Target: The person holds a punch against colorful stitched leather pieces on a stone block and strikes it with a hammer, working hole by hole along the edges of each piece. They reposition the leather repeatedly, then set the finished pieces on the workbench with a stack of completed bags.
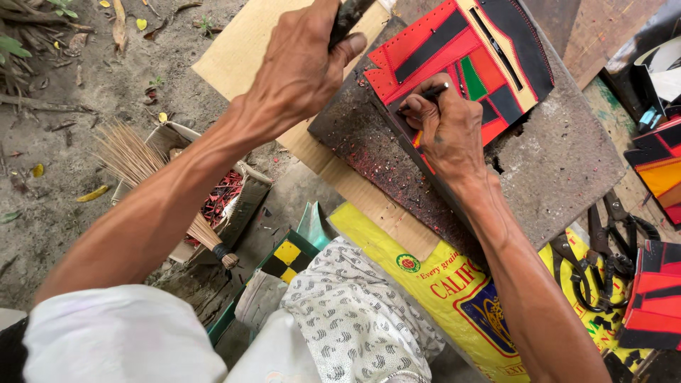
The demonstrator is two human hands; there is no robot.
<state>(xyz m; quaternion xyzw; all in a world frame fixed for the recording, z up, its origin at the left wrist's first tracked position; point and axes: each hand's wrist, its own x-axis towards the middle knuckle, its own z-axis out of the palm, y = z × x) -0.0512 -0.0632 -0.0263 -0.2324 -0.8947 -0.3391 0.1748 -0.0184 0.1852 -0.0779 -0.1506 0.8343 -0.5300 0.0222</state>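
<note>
**Handle up, thin tool down on the red and black piece**

Left hand (301, 67) lifted over the far left corner of the block (553, 163), fingers clenched round a dark handle (347, 18); head of it cut off by the top of the frame, so no telling what kind. Right hand (447, 128) pressed down on the near left part of the red and black piece (461, 57), fingers pinching a thin tool (434, 91) with its tip on a black strip. Piece lying flat on the block, tilted, its far edge running out toward the far right corner.

Likely trouble from here:
- A knuckle or thumb caught, with the right fingers so close under the lifted handle.
- A mark in the wrong spot, should the thin tool lean or skid on the smooth strip.
- The piece sliding under the hand, held down only by the right palm.
- A tip landing in the cracked, pitted patch near the block's right side, spoiling the seat beneath.

Round about:
- Cardboard (241, 50) under the block's left edge, on bare ground (71, 106).
- A straw broom (142, 163) across a box of red scraps (227, 198), left of the near corner.
- A yellow sack (454, 284) below the near edge, patterned cloth (355, 319) over the lap beside it.
- Scissors (596, 262) off the near right corner, more red and black pieces (656, 298) just past them.

Nothing between the two hands; the right forearm, though, covering the near part of the piece.
</note>
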